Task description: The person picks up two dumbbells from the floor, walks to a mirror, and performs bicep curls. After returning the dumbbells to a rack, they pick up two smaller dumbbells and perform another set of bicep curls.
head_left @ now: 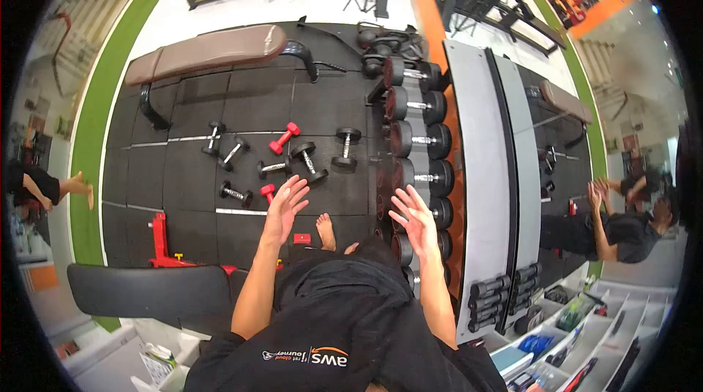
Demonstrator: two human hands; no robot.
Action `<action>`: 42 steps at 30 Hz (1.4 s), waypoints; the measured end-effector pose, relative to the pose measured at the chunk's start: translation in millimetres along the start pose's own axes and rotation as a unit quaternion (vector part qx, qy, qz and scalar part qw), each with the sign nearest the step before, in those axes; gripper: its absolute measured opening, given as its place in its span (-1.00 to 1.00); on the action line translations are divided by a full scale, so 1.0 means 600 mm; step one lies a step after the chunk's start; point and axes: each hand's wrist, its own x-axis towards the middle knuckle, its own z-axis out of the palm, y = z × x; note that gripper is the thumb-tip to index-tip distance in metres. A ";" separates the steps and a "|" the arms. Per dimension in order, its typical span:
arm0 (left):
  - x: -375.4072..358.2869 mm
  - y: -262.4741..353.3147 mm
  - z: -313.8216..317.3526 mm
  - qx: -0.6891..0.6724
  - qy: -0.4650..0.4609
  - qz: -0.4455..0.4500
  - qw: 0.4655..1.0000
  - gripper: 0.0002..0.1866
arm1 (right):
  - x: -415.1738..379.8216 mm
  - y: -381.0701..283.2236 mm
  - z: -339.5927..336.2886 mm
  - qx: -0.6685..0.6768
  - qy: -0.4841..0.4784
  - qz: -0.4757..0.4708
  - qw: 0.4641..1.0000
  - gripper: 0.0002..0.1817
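While both forearms reach forward, the left hand [284, 213] and the right hand [417, 224] are raised well apart, open, palms turned inward and fingers loosely spread. On the black floor [322, 110] ahead lie six black dumbbells [309, 162] with silvery handles and two red dumbbells [284, 139]. The right hand overlaps one long row of dumbbells [440, 141] in view.

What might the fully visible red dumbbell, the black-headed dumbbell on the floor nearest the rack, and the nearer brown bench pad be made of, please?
Red dumbbell: probably coated or painted metal, from its even red colour.
Black-headed dumbbell: heads perhaps rubber, dull black; handle likely chromed steel, given its silvery shine.
Brown bench pad: perhaps leather or vinyl, smooth with a soft sheen.
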 end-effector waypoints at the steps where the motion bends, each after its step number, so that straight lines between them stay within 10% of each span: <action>1: -0.003 0.005 -0.009 -0.006 0.014 0.008 1.000 -0.22 | 0.011 0.000 0.007 -0.007 -0.010 0.006 1.000 -0.20; 42: -0.041 0.054 -0.003 -0.068 0.334 0.232 0.911 -0.27 | 0.428 -0.028 0.184 -0.024 -0.310 0.289 0.905 -0.18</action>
